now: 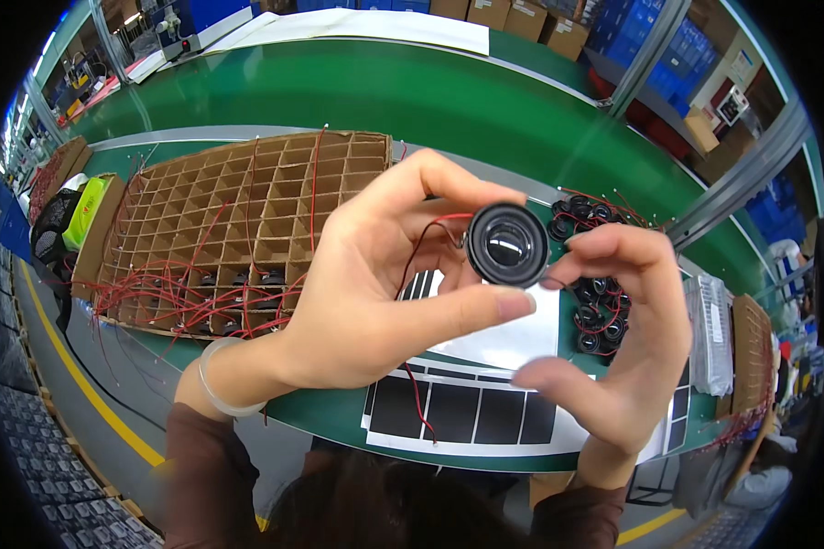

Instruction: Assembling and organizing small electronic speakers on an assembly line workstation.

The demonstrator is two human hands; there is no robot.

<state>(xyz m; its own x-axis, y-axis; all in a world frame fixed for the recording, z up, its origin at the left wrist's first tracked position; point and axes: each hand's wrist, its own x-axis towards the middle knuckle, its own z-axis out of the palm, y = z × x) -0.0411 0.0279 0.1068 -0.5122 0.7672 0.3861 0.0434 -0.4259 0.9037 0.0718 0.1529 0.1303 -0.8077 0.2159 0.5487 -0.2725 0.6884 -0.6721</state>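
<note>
The left hand (357, 297) pinches a round black loudspeaker (508, 244) between thumb and fingers, its cone facing the wearer; the right hand (645, 334) is spread wide, fingertips close beside the loudspeaker's rim, contact unclear; below lie sheets printed with black rectangles (455, 412); leftward sits a divided cardboard box (284, 197), rightward a cluster of wired loudspeakers (616, 328); beyond stretches a green conveyor belt (339, 87).

I can't see the back of the round black speaker (506, 243), and some fingers of the left hand (366, 293) hide behind it. Right of the speaker, the right hand (645, 339) is blurry at the thumb. Left of it, red wires (146, 295) cover some holes of the cardboard box (101, 240). Below it, the brown sleeves (206, 476) get cut off.
</note>
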